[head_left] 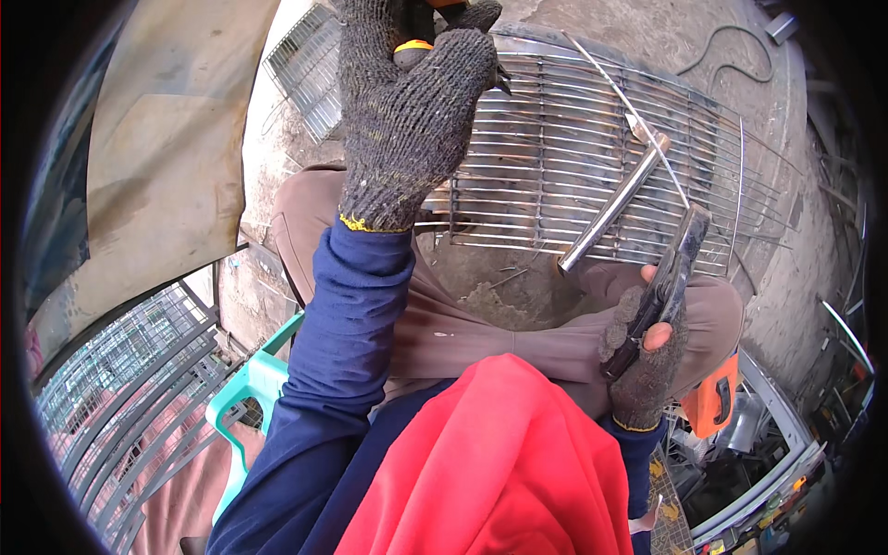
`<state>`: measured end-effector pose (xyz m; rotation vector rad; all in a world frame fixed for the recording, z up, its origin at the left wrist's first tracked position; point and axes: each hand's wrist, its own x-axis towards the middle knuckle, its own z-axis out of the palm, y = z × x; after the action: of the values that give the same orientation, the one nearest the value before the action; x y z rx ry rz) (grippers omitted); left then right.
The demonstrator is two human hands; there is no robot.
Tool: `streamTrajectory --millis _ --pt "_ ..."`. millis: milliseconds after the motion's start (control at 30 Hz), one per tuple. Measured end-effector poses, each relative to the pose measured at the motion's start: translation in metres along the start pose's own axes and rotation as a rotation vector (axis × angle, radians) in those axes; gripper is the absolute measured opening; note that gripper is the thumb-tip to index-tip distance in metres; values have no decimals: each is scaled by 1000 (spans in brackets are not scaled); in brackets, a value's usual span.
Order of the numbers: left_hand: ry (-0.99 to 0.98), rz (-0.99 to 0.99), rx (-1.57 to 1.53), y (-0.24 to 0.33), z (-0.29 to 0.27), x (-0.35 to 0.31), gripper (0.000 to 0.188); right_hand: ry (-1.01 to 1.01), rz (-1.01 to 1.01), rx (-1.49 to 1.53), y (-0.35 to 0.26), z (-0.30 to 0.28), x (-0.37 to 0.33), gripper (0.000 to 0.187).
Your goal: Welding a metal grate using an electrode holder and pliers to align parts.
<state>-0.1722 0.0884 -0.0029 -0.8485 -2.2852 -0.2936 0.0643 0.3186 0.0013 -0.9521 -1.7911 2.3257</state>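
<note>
My left hand (412, 120), in a dark grey knit glove, is raised at the upper edge of the view. Its fingers curl round a dark thing with yellow and orange parts (413, 48), mostly hidden by the glove. My right hand (647, 356), gloved with bare fingertips showing, grips a black welding electrode holder (668, 287). From its jaws a long thin welding rod (615, 88) slants up and left over a metal grille (546, 139). A hammer with a shiny tube handle (610, 208) lies on the grille's bars.
A smaller grid panel (310, 74) lies on the concrete floor at upper left. Left of me are a tan sheet (171, 120), a turquoise stool (254, 379) and dark metal bars (139, 407). An orange case (712, 398) and scrap metal lie at right. Red cloth (499, 462) covers the lower middle.
</note>
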Motion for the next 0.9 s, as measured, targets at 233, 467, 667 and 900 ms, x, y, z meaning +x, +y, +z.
streamTrajectory --millis 233,467,667,900 --pt "32 -45 -151 5 0 15 39 -31 6 23 -1 0 1 86" --pt "176 -584 -1243 26 1 31 46 -23 -30 25 6 -3 4 91" --pt "263 -659 -1445 29 3 30 51 -75 -17 49 2 1 1 83" --pt "316 -730 -1370 0 -16 13 50 -68 5 5 3 2 1 73"
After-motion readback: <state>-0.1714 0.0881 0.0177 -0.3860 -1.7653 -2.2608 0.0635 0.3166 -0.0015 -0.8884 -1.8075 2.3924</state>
